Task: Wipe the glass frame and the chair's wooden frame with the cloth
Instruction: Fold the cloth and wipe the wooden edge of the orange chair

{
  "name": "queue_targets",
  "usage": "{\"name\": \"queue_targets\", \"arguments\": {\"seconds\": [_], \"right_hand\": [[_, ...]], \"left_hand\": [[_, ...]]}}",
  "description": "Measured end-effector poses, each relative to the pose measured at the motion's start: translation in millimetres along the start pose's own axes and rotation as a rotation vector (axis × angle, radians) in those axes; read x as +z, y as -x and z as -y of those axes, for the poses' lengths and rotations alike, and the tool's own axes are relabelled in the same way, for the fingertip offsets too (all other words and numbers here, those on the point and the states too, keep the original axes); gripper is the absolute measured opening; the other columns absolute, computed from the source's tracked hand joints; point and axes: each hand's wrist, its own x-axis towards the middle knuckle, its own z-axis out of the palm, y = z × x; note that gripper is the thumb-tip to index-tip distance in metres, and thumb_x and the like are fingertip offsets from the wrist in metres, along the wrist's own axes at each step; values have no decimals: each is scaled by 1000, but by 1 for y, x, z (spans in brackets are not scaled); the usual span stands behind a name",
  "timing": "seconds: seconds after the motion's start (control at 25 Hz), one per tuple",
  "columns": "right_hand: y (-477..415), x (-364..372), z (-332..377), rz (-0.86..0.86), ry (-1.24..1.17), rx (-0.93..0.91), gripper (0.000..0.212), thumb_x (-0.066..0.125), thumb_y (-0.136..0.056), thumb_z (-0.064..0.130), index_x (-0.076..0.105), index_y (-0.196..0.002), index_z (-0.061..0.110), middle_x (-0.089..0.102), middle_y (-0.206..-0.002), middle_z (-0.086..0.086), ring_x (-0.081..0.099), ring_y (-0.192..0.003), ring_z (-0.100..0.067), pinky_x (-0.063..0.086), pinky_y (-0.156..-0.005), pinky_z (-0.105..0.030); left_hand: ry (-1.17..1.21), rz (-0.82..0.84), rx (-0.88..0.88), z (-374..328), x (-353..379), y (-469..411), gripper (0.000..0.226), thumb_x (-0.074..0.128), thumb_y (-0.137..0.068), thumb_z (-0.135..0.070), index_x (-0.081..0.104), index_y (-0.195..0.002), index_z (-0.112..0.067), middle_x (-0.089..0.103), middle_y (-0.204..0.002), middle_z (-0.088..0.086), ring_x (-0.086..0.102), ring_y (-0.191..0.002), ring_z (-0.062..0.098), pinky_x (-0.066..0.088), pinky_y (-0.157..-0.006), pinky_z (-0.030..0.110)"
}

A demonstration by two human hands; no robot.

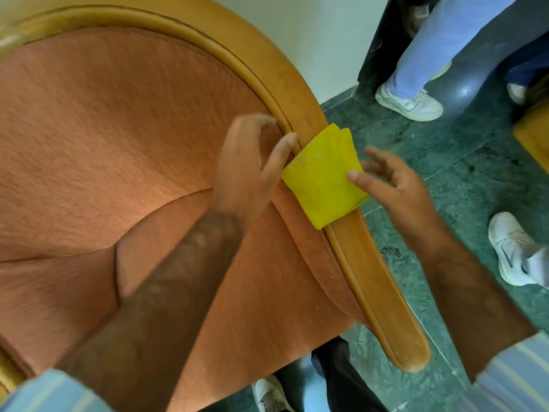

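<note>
A folded yellow cloth [322, 176] lies draped over the chair's curved wooden frame [371, 278], about midway along its right arm. My left hand [249, 162] rests on the orange upholstery just left of the cloth, fingers spread, thumb touching the frame's inner edge by the cloth. My right hand [389, 179] hovers at the cloth's right edge, fingers apart, the thumb tip touching or nearly touching the cloth. Neither hand grips it. No glass frame is in view.
The chair's orange upholstered back and seat [104, 138] fill the left. Green marble floor [430, 162] lies to the right. Other people's legs and white shoes [410, 99] stand nearby, another shoe [514, 248] at the right. A second wooden piece [534, 132] is at the right edge.
</note>
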Motion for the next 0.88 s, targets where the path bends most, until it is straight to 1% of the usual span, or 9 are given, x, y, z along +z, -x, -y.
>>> {"name": "queue_targets", "arguments": {"seconds": [0.04, 0.12, 0.2, 0.28, 0.4, 0.52, 0.68, 0.76, 0.88], "right_hand": [[-3, -6, -3, 44, 24, 11, 75, 86, -72, 61, 67, -136, 27, 76, -124, 13, 69, -119, -6, 57, -109, -42], [-6, -8, 0, 66, -13, 14, 46, 89, -69, 44, 77, -110, 25, 82, -99, 13, 76, -95, 0, 65, -87, -29], [-7, -5, 12, 67, -131, 17, 38, 87, -66, 34, 76, -100, 24, 82, -90, 11, 76, -84, 0, 59, -71, -16], [-5, 2, 25, 93, -223, 21, 37, 87, -66, 29, 75, -100, 22, 80, -94, 8, 76, -90, -10, 57, -72, -24], [1, 20, 50, 199, -316, 58, 43, 86, -65, 24, 71, -105, 18, 82, -101, 1, 78, -103, -24, 62, -77, -35], [14, 64, 77, 308, -287, 67, 58, 87, -62, 23, 69, -115, 9, 82, -112, -12, 77, -105, -28, 61, -84, -42], [40, 143, 101, 485, -227, 107, 45, 87, -70, 12, 68, -111, 9, 76, -121, -25, 74, -101, -29, 62, -90, -46], [57, 184, 109, 573, -159, 116, 35, 86, -77, 5, 68, -107, 11, 77, -112, -20, 73, -99, -27, 61, -93, -47], [92, 249, 120, 691, -42, 98, 30, 89, -77, 6, 69, -97, 16, 76, -99, -19, 76, -89, -20, 62, -82, -39]], "left_hand": [[115, 55, -166, -4, 5, 13, 43, 69, -97, -44, 67, -125, -12, 70, -120, 2, 67, -108, 12, 56, -89, 27], [332, 140, -410, -6, 18, 32, 39, 76, -92, -42, 70, -120, -15, 74, -112, 0, 71, -100, 12, 60, -85, 30], [542, 131, -559, -6, 26, 39, 28, 78, -93, -28, 71, -114, -10, 77, -110, 12, 75, -102, 24, 64, -88, 43], [790, 79, -652, -5, 19, 45, 24, 76, -95, -18, 70, -113, -5, 75, -116, 22, 76, -105, 28, 65, -88, 46], [943, -3, -638, 3, -6, 62, 14, 75, -95, -15, 71, -107, -11, 77, -107, 10, 78, -97, 18, 64, -75, 31], [921, -157, -628, 19, -46, 91, 9, 78, -93, -18, 72, -99, -21, 77, -97, -2, 78, -91, 13, 63, -69, 26], [826, -430, -677, 49, -101, 148, 13, 82, -84, -23, 74, -95, -23, 76, -91, -6, 77, -86, 12, 62, -65, 28], [769, -535, -708, 65, -127, 184, 16, 81, -87, -19, 73, -101, -15, 74, -97, 1, 76, -85, 12, 61, -65, 27], [778, -668, -794, 85, -168, 248, 19, 77, -93, -15, 72, -110, -9, 75, -103, 8, 77, -94, 19, 63, -72, 32]]}}
